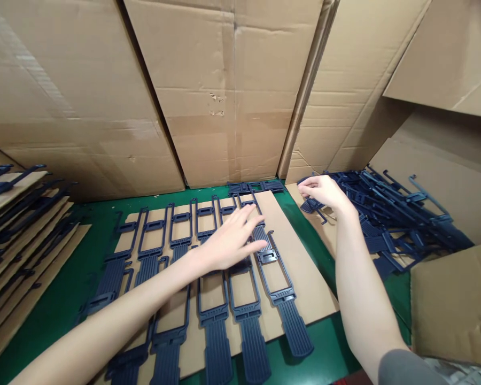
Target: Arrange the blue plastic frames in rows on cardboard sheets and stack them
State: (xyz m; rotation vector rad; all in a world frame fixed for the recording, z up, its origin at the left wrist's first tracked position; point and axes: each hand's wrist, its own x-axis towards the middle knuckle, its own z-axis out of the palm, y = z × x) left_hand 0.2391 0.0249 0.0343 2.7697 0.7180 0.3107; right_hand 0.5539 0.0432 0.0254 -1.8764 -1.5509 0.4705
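Observation:
Dark blue plastic frames with ribbed paddle-like ends (296, 326) lie in two rows on a flat cardboard sheet (310, 283). Over the right part of these rows, my left hand (234, 235) is stretched out with its fingers apart, covering some frames; whether it touches them I cannot tell. To the right, my right hand (324, 191) is closed, thumb and fingers pinched on a dark blue plastic part (311, 205) at the left end of a loose pile (385, 214). Much of that part is hidden behind the hand.
At the left stands a stack of cardboard sheets (60, 246) with similar parts layered between them. More parts (256, 186) lie behind the sheet on the green table (324, 342). Tall cardboard boxes (232, 96) wall off the back, and cardboard (457, 299) borders the right.

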